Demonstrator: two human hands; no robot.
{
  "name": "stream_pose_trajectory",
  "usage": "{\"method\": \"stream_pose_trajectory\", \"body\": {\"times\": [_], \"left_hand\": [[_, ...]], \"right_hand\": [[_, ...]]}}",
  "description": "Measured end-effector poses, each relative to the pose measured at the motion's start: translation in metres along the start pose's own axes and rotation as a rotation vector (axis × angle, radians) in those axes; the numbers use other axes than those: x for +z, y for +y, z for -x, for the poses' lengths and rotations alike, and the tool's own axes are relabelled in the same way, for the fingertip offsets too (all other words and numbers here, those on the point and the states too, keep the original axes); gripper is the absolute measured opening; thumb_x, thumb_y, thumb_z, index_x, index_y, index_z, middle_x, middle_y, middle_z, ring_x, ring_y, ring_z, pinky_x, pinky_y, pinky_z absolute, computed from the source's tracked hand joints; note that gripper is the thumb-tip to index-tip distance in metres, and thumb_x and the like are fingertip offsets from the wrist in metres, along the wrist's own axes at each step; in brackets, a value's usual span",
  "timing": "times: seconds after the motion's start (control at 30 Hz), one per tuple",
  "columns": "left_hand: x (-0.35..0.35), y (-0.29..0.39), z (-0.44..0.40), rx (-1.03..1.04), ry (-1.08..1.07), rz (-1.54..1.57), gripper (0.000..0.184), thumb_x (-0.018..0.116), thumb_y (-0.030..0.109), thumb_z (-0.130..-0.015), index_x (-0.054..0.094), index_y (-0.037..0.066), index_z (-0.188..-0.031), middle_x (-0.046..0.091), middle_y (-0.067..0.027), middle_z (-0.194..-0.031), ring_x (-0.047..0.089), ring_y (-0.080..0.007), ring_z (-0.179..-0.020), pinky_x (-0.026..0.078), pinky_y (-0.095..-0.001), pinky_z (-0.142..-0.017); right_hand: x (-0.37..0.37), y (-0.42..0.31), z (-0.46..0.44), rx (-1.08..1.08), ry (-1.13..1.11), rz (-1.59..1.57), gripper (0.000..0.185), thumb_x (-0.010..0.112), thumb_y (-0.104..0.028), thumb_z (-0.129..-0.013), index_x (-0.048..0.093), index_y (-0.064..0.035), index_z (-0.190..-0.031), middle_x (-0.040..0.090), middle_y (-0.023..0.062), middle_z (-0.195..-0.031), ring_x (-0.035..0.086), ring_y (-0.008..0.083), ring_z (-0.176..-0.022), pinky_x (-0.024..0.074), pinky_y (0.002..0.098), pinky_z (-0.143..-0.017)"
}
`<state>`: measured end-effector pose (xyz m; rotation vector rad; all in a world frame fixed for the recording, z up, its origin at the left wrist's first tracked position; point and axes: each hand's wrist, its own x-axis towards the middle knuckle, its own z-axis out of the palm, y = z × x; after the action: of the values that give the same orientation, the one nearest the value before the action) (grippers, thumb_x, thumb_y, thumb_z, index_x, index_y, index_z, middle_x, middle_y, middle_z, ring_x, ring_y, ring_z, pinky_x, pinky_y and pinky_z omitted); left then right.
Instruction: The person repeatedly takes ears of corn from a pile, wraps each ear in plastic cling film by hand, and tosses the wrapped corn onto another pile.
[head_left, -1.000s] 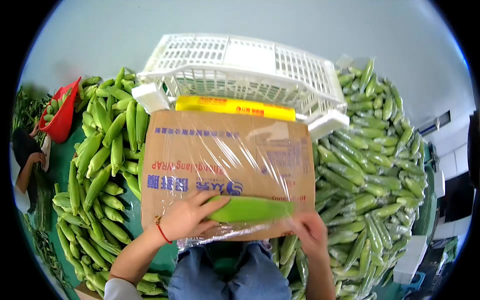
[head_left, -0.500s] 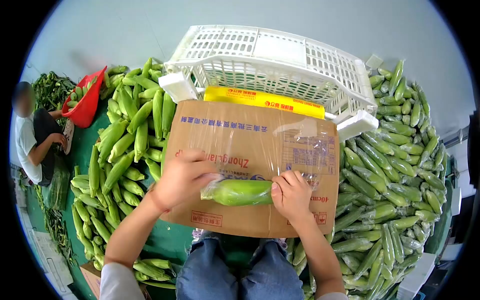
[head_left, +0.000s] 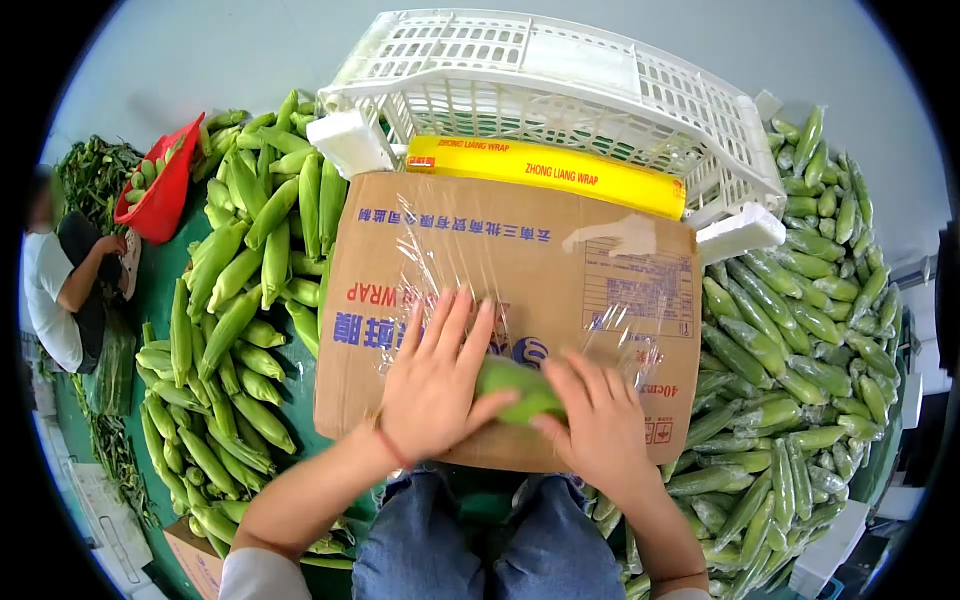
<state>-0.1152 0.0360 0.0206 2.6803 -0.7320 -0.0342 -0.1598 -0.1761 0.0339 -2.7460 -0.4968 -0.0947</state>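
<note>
A green ear of corn [head_left: 519, 392] in its husk lies across the cardboard box [head_left: 430, 265], over clear cling film [head_left: 440, 235] stretched on the box top. My left hand [head_left: 437, 385] is open at the ear's left end, its fingers stretched flat over the film and its thumb beside the corn. My right hand [head_left: 600, 415], slightly blurred, closes around the right end, thumb below and fingers above. Behind the box sits the yellow wrap roll [head_left: 550, 175], which feeds the film.
An upturned white plastic crate [head_left: 560, 100] stands behind the roll. Unwrapped corn [head_left: 235, 300] is heaped on the left, film-wrapped corn [head_left: 780, 350] on the right. At far left, a seated person [head_left: 60, 280] is beside a red basin [head_left: 165, 195] holding corn.
My left hand has gone from a pinch on the film at the corn's left end to spread flat fingers. The corn has shifted slightly right, and the yellow roll has turned.
</note>
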Motion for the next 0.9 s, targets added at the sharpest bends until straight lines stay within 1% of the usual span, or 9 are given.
{"method": "stream_pose_trajectory", "body": {"times": [0.03,0.13,0.27,0.3,0.4,0.47,0.7,0.83,0.9], "left_hand": [[0.007,-0.009,-0.021,-0.018,0.047,0.015,0.077,0.056,0.047,-0.090,0.032,0.000,-0.146,0.030,-0.0283,-0.149,0.026,-0.0432,-0.141,0.018,-0.0552,-0.115],[0.019,-0.037,-0.089,0.019,0.365,-0.086,0.053,0.054,0.038,-0.094,0.046,0.003,-0.133,0.045,-0.0256,-0.136,0.041,-0.0412,-0.129,0.033,-0.0522,-0.105],[0.004,-0.034,-0.097,-0.092,0.108,0.060,0.018,0.060,0.023,-0.091,0.060,0.006,-0.089,0.063,-0.0167,-0.089,0.064,-0.0332,-0.083,0.052,-0.0423,-0.067],[0.011,-0.031,-0.087,0.183,0.551,-0.018,0.023,0.064,0.016,-0.086,0.052,0.007,-0.069,0.054,-0.0095,-0.064,0.057,-0.0283,-0.057,0.046,-0.0393,-0.047],[-0.010,-0.007,-0.024,0.134,0.244,-0.039,0.021,0.069,0.021,-0.081,0.062,0.004,-0.091,0.065,-0.0124,-0.087,0.065,-0.0285,-0.072,0.053,-0.0385,-0.060],[-0.006,0.000,0.012,0.180,0.179,-0.031,0.053,0.071,0.032,-0.079,0.058,-0.005,-0.115,0.063,-0.0211,-0.110,0.066,-0.0335,-0.095,0.056,-0.0378,-0.078],[-0.003,-0.019,-0.031,0.095,0.042,-0.127,0.071,0.059,0.039,-0.089,0.038,-0.008,-0.138,0.048,-0.0256,-0.136,0.044,-0.0384,-0.130,0.029,-0.0482,-0.113],[0.018,-0.078,-0.132,0.261,0.007,-0.104,0.068,0.055,0.035,-0.093,0.035,-0.010,-0.140,0.042,-0.0255,-0.143,0.041,-0.0392,-0.133,0.032,-0.0419,-0.113],[-0.016,-0.063,-0.169,0.083,-0.418,-0.218,0.077,0.063,0.038,-0.087,0.035,-0.012,-0.139,0.040,-0.0264,-0.145,0.044,-0.0372,-0.131,0.039,-0.0405,-0.108]], "right_hand": [[0.002,0.005,0.001,-0.128,0.009,0.032,0.064,0.072,-0.040,-0.077,0.051,-0.0188,-0.134,0.044,0.0081,-0.141,0.044,0.0315,-0.126,0.0348,0.0526,-0.106],[0.021,0.016,-0.013,-0.253,0.029,0.150,0.065,0.073,-0.041,-0.075,0.052,-0.0206,-0.133,0.045,0.0105,-0.141,0.046,0.0334,-0.125,0.0347,0.0553,-0.106],[0.025,0.052,-0.072,-0.232,0.071,0.148,0.069,0.076,-0.043,-0.071,0.052,-0.0197,-0.131,0.056,0.0081,-0.115,0.056,0.0294,-0.104,0.0476,0.0436,-0.091],[0.027,0.061,-0.080,-0.315,0.109,0.214,0.068,0.077,-0.045,-0.068,0.053,-0.0151,-0.126,0.056,0.0056,-0.099,0.058,0.0253,-0.091,0.0506,0.0371,-0.078],[0.021,0.044,-0.056,-0.342,0.007,0.124,0.069,0.079,-0.043,-0.066,0.054,-0.0100,-0.121,0.057,0.0064,-0.096,0.059,0.0234,-0.090,0.0508,0.0357,-0.075],[0.011,0.028,-0.039,-0.327,-0.121,0.067,0.069,0.078,-0.044,-0.066,0.054,-0.0073,-0.120,0.058,0.0063,-0.096,0.059,0.0234,-0.091,0.0501,0.0352,-0.076],[0.026,0.031,-0.042,-0.308,0.175,0.202,0.074,0.076,-0.040,-0.070,0.051,-0.0117,-0.134,0.054,0.0095,-0.122,0.053,0.0257,-0.109,0.0453,0.0366,-0.088],[0.035,0.045,-0.094,-0.385,0.211,0.265,0.065,0.077,-0.042,-0.069,0.056,-0.0095,-0.121,0.059,0.0080,-0.108,0.058,0.0244,-0.101,0.0483,0.0371,-0.083],[0.034,0.049,-0.114,-0.288,0.093,0.175,0.061,0.078,-0.043,-0.068,0.057,-0.0079,-0.114,0.061,0.0077,-0.098,0.062,0.0240,-0.093,0.0511,0.0368,-0.077]]}}
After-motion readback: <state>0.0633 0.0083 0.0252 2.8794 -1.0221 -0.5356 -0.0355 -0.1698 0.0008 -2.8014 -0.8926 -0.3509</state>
